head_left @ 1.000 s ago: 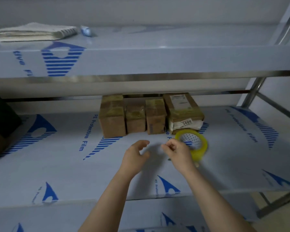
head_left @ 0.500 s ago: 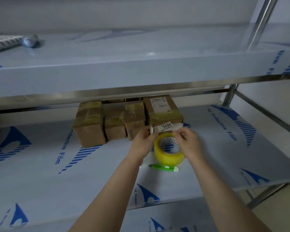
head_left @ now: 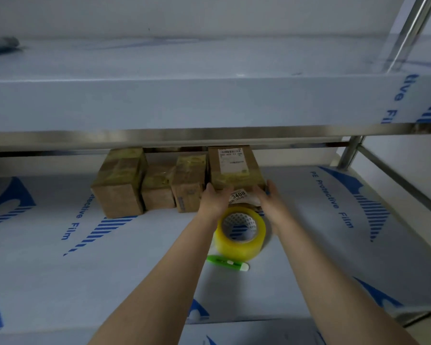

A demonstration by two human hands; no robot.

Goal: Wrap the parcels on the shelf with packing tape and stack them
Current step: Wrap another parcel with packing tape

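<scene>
— What's different from half a second ago?

— Both hands have left the tape roll (head_left: 241,232). It now lies flat on the shelf (head_left: 60,270), just behind the hands, between the wrists. The left hand (head_left: 215,200) and right hand (head_left: 269,197) have gone forward to the labelled parcel (head_left: 235,168), one at each front corner.

— Gripping it?

— Touching it, fingers fairly straight against its sides, hands apart with the parcel between them. I read it as the start of pulling this one out. With the roll out of hand, no taping is under way.

— Count for me.

— Four parcels in the front row: the labelled one and three plain parcels (head_left: 157,188) just left of the left hand. Something brown shows behind them; I cannot tell what. One tape roll. One green cutter (head_left: 228,263), behind the roll, beside the left forearm.
</scene>
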